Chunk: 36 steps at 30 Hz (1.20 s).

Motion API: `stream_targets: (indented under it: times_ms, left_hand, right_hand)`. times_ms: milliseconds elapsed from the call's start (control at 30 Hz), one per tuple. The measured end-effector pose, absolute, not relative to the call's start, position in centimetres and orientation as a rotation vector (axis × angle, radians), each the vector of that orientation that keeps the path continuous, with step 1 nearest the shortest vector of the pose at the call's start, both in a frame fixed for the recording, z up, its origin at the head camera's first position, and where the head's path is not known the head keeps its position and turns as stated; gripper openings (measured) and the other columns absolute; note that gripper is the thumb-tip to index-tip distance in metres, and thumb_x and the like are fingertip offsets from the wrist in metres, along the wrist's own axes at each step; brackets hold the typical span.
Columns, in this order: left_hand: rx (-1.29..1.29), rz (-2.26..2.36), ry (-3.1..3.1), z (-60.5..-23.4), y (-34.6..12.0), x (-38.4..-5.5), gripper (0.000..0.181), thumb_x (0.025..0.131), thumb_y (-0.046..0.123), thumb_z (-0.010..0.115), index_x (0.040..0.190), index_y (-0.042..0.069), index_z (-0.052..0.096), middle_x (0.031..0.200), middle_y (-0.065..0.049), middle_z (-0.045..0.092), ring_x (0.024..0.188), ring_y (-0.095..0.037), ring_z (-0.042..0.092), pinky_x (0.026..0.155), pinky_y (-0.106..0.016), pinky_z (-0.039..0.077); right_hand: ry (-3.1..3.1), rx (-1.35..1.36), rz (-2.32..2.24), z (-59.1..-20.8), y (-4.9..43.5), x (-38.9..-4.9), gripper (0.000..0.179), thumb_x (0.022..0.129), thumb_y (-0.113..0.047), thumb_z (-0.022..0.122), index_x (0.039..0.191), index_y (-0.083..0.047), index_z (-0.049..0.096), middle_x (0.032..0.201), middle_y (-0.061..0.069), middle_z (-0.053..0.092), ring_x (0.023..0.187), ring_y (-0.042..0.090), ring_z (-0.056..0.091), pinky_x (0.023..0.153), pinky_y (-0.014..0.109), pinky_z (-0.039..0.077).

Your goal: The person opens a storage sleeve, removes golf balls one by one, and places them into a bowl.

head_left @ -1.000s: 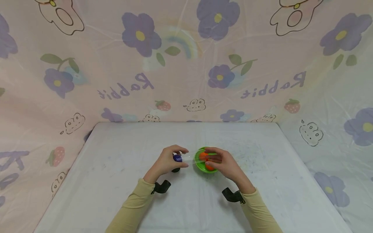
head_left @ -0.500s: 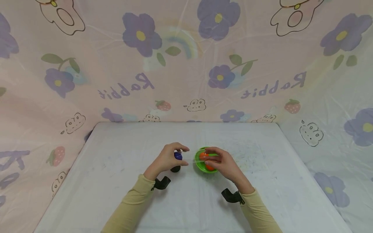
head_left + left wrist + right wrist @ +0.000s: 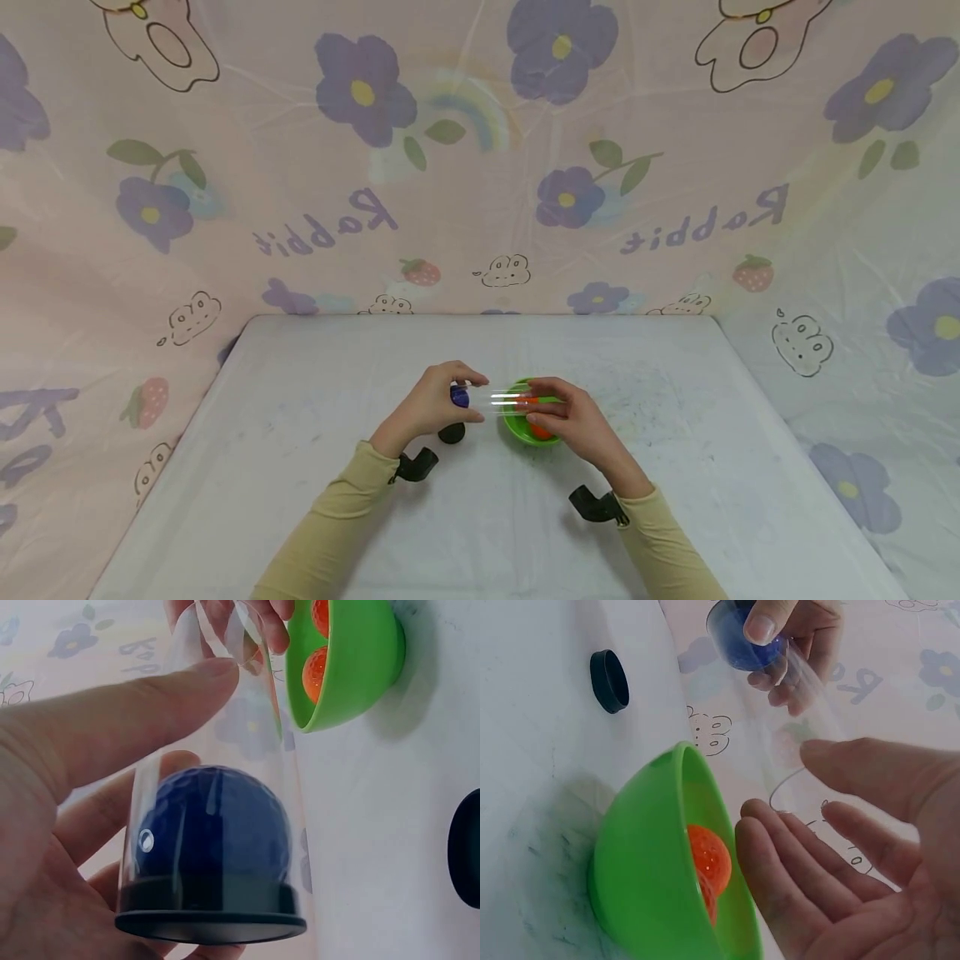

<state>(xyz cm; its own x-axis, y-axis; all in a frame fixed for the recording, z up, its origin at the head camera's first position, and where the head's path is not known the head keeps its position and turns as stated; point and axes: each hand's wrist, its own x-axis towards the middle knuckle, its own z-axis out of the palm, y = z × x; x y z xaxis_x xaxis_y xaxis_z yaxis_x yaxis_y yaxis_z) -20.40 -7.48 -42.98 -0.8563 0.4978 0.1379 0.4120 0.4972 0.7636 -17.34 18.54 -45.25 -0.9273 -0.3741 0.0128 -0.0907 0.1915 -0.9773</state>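
A clear plastic tube (image 3: 501, 402) lies nearly level between both hands, above the table. Inside its left end sits a dimpled blue golf ball (image 3: 214, 825), against a black end cap (image 3: 210, 919). My left hand (image 3: 437, 402) grips the tube around that end, thumb on the near side. At the opposite, uncapped end, my right hand (image 3: 568, 414) holds the tube between thumb and fingers. Under the right hand stands a green bowl (image 3: 641, 855) with orange golf balls (image 3: 709, 859) in it; the hand partly hides them in the head view.
A loose black cap (image 3: 452, 432) lies on the white table (image 3: 337, 358) below the left hand. Patterned cloth (image 3: 480, 183) hangs behind the table and along both sides. Black curved wrist mounts (image 3: 596, 504) stick out from the sleeves.
My left hand has risen slightly away from me, bringing the capped end and blue ball with it, so the tube lies straighter. My right hand has barely moved; bowl and loose cap stay put.
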Motion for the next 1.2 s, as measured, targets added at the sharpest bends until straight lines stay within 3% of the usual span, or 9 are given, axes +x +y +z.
stream_targets:
  times_ms: [300,567,867,967,1200]
  left_hand:
    - [0.812,1.309,2.599,-42.6,-7.4,-20.5,0.046,0.071,0.010,0.086,0.113,0.009,0.068,0.108,-0.003,0.061,0.100,-0.029,0.056,0.079,-0.040,0.052]
    - [0.825,1.266,2.618,-42.2,-7.3,-20.5,0.046,0.071,0.008,0.085,0.113,0.009,0.069,0.109,0.000,0.061,0.108,-0.021,0.056,0.086,-0.035,0.050]
    - [0.857,1.300,2.604,-42.1,-7.2,-20.6,0.046,0.070,0.006,0.085,0.112,0.004,0.069,0.107,-0.005,0.063,0.105,-0.029,0.055,0.091,-0.050,0.044]
    - [0.838,1.300,2.600,-42.1,-7.2,-20.5,0.046,0.070,0.007,0.085,0.113,0.006,0.069,0.108,-0.004,0.063,0.104,-0.030,0.055,0.089,-0.048,0.045]
    - [0.837,1.251,2.640,-42.2,-7.3,-20.4,0.045,0.070,0.009,0.086,0.112,0.012,0.069,0.107,0.005,0.062,0.099,-0.017,0.054,0.084,-0.036,0.047]
  right_hand:
    - [2.217,-0.433,-1.812,-45.6,18.6,-17.5,0.053,0.088,-0.010,0.069,0.136,-0.002,0.047,0.129,0.023,0.051,0.108,0.029,0.062,0.085,0.030,0.051]
    - [2.156,-0.440,-1.858,-45.6,18.6,-17.4,0.054,0.090,-0.006,0.067,0.137,0.002,0.043,0.131,0.027,0.048,0.112,0.039,0.057,0.085,0.030,0.051]
    - [2.133,-0.430,-1.885,-45.6,18.7,-17.3,0.054,0.090,-0.004,0.066,0.138,0.003,0.043,0.131,0.027,0.048,0.113,0.040,0.057,0.085,0.029,0.051]
    - [2.145,-0.419,-1.879,-45.6,18.6,-17.3,0.052,0.089,-0.002,0.066,0.136,0.002,0.045,0.131,0.026,0.050,0.112,0.039,0.057,0.085,0.029,0.051]
    - [2.218,-0.375,-1.822,-43.7,18.2,-16.5,0.049,0.087,0.002,0.067,0.133,0.002,0.049,0.126,0.024,0.053,0.106,0.034,0.062,0.081,0.032,0.053]
